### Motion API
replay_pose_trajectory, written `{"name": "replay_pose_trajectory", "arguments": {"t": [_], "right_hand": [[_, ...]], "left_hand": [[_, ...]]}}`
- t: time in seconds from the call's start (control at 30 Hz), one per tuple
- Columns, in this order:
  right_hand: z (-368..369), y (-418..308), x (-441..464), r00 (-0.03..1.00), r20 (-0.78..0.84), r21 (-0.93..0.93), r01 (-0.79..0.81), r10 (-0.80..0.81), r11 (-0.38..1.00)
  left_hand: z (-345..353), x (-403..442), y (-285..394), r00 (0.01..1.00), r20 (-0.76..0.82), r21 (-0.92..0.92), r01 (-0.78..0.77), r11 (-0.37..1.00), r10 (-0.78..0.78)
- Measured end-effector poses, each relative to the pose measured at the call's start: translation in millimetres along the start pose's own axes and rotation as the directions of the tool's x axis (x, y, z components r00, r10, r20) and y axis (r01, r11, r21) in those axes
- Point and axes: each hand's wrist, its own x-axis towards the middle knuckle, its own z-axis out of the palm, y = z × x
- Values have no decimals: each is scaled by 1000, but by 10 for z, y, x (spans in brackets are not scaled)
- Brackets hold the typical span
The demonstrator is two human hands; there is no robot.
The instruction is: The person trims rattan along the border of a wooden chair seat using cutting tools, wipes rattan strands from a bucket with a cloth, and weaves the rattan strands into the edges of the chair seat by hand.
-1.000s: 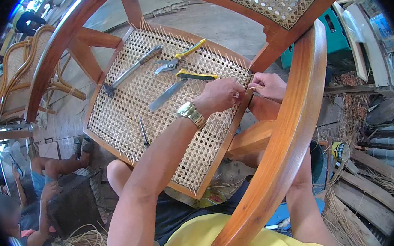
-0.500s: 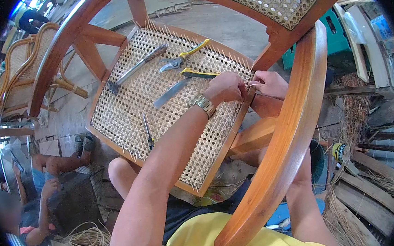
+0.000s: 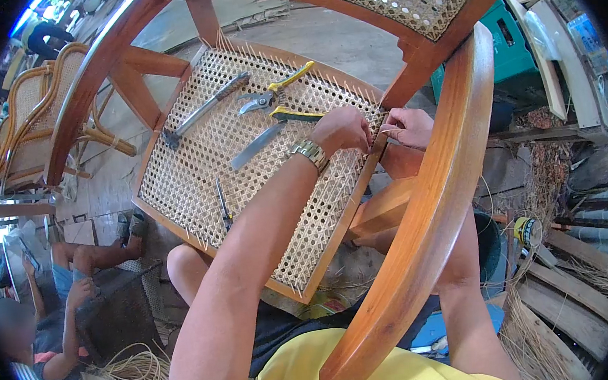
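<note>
Little has just changed: a person's bare hands have stayed close together at the far right corner of a caned seat (image 3: 221, 139), suggesting work on the same spot. The left hand (image 3: 345, 128) bends its fingers to the caning, their grip hidden; the right hand (image 3: 413, 128), just outside the seat's edge, seems pinched on a pale strand (image 3: 388, 134). The seat lies before the person, nearly square, with no clear long axis; its front edge faces them aslant, its back edge the backrest (image 3: 432, 8). On it rest a hammer (image 3: 205, 110), pruners (image 3: 258, 103) and a blade (image 3: 256, 147).
</note>
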Motion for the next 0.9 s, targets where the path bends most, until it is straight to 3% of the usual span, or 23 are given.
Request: {"name": "replay_pose_trajectory", "arguments": {"t": [0.13,0.23,0.33,0.4,0.5,0.7,0.9], "right_hand": [[2,-28,-44,998,14,29,-59,58,998],[-4,-43,-85,997,-73,-13,-23,22,1000],[-19,-60,-65,998,-62,-16,-10,9,1000],[-47,-123,-65,996,7,46,-88,88,995],[3,-42,-6,1000,1,16,2,-2,1000],[-57,-91,10,998,51,-13,-32,32,999],[6,15,43,999,32,-15,8,-7,1000]], "left_hand": [[-27,30,34,999,24,31,21,999,-22],[23,69,59,999,-28,178,25,984,-21],[54,47,114,999,-27,184,34,982,-30],[91,31,136,996,-88,195,31,980,-14],[143,34,123,994,-106,193,34,981,-13],[113,98,-62,996,-45,162,-75,984,83],[58,52,-32,998,-17,68,-54,996,56]]}}
